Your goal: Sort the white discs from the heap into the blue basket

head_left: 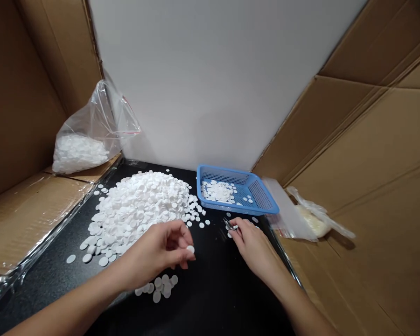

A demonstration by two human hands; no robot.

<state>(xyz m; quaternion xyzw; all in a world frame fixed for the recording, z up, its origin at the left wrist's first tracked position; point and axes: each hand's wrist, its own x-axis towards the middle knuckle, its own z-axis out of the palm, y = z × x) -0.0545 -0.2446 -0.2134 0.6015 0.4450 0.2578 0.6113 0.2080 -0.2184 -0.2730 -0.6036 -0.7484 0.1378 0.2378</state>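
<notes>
My left hand [159, 249] is closed in a pinch on one small white disc [191, 249], just above the black mat [213, 289]. Under that wrist lies a small cluster of white discs [161, 284]. My right hand [250, 240] is closed round thin metal tweezers [229, 225], whose tips point left toward loose discs. A large heap of white discs [140, 205] covers the mat's left half, behind my left hand. A blue mesh basket [262, 198] with some discs in it stands just beyond my right hand.
A clear plastic bag of white discs [87, 140] rests on cardboard at the back left. Small clear bags [301, 217] lie right of the basket. Cardboard walls [371, 163] close in both sides, and a white wall stands behind.
</notes>
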